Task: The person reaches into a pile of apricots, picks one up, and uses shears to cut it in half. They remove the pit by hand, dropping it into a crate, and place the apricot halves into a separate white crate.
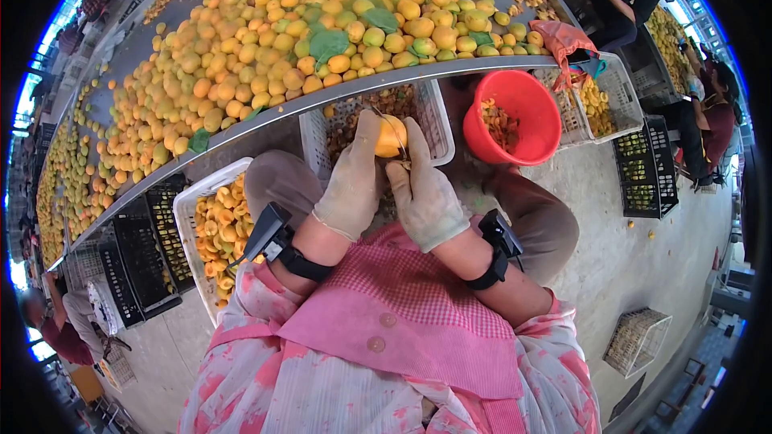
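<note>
My left hand, in a pale glove, is closed around an orange-yellow apricot at the middle of the view. My right hand, gloved too, is pinched on a small knife whose thin dark blade lies against the fruit. Most of the knife's handle is hidden in the fingers. Both hands are above my lap, before a white crate with brownish fruit scraps in it. To the left of my knee, another white crate holds many pitted apricot halves.
A metal table heaped with apricots and a few leaves curves across the front. A red bucket with scraps stands right of the hands. Black crates are at both sides. Other people sit at the far sides.
</note>
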A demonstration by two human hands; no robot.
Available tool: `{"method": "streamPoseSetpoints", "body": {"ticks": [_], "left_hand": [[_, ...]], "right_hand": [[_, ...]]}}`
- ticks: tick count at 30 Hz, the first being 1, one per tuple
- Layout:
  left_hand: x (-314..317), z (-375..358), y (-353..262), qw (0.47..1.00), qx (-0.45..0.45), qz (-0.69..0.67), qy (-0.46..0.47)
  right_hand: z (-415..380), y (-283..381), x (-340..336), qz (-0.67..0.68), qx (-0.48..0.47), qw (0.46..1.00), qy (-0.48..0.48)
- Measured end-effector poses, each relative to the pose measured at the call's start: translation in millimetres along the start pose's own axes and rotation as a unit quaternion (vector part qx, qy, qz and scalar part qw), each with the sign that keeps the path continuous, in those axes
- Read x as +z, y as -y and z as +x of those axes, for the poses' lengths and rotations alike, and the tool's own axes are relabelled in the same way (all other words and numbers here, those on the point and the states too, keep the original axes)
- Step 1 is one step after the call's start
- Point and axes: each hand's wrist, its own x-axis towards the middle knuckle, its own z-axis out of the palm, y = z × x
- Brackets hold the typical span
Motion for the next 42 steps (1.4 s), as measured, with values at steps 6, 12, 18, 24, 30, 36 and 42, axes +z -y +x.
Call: {"method": "streamPoseSetpoints", "body": {"ticks": [6, 12, 18, 24, 30, 36, 42], "left_hand": [[-2, -8, -16, 0.993, 0.069, 0.069, 0.070], [-2, -8, -13, 0.987, 0.093, 0.128, 0.025], [-5, -6, -10, 0.970, 0.180, 0.163, 0.027], [-3, -13, -26, 0.990, 0.056, 0.113, 0.070], [-2, -17, -14, 0.969, 0.114, 0.210, 0.063], [-1, -22, -22, 0.946, 0.152, 0.275, 0.085], [-3, -29, -24, 0.920, 0.203, 0.326, 0.083]], "right_hand": [[7, -4, -6, -0.024, 0.010, 0.999, 0.048], [4, 6, -4, -0.031, 0.010, 0.999, 0.024], [2, 3, -10, 0.028, 0.009, 0.998, 0.050], [12, 4, -27, 0.157, 0.019, 0.978, 0.135], [12, -5, -23, 0.169, -0.120, 0.974, 0.096], [11, 1, -30, 0.190, -0.130, 0.966, 0.119], [9, -2, -28, 0.215, -0.135, 0.953, 0.166]]}}
